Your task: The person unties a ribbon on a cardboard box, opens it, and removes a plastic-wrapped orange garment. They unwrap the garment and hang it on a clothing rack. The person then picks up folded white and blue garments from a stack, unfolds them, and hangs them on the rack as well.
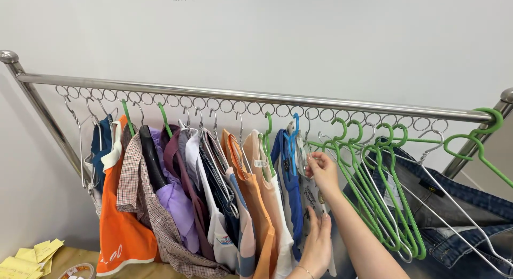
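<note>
White printed garment hangs long-axis down from the steel ringed rail, between blue shirts and empty green hangers — right hand pinches its hanger top, nearer the rail; left hand lies flat on the cloth below, fingers together.

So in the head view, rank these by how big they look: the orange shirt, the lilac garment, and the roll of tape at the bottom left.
1. Orange shirt, the largest.
2. Lilac garment, clearly smaller, though partly hidden between its neighbours.
3. Roll of tape, smallest, but cut off by the frame edge, so its full size is unsure.
</note>
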